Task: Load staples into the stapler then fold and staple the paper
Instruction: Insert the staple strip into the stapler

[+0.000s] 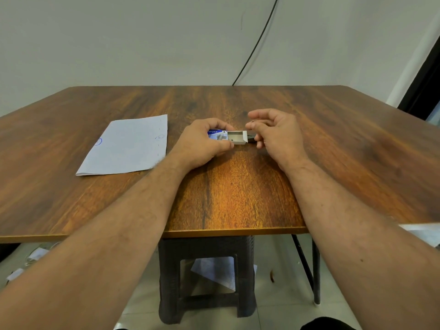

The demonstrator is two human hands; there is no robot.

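Note:
A small staple box lies on the wooden table near its middle. My left hand grips its blue sleeve from above. The white inner tray is slid out to the right and looks almost bare inside. My right hand hovers just right of the tray's end with its fingers apart, and I see nothing held in them. A dark object, probably the stapler, lies on the table under those fingers, mostly hidden. A white paper sheet with blue pen marks lies flat to the left.
A black cable runs down the wall behind the table's far edge. Under the table stands a dark plastic stool with a sheet of paper on the floor below it. A dark door frame is at the far right.

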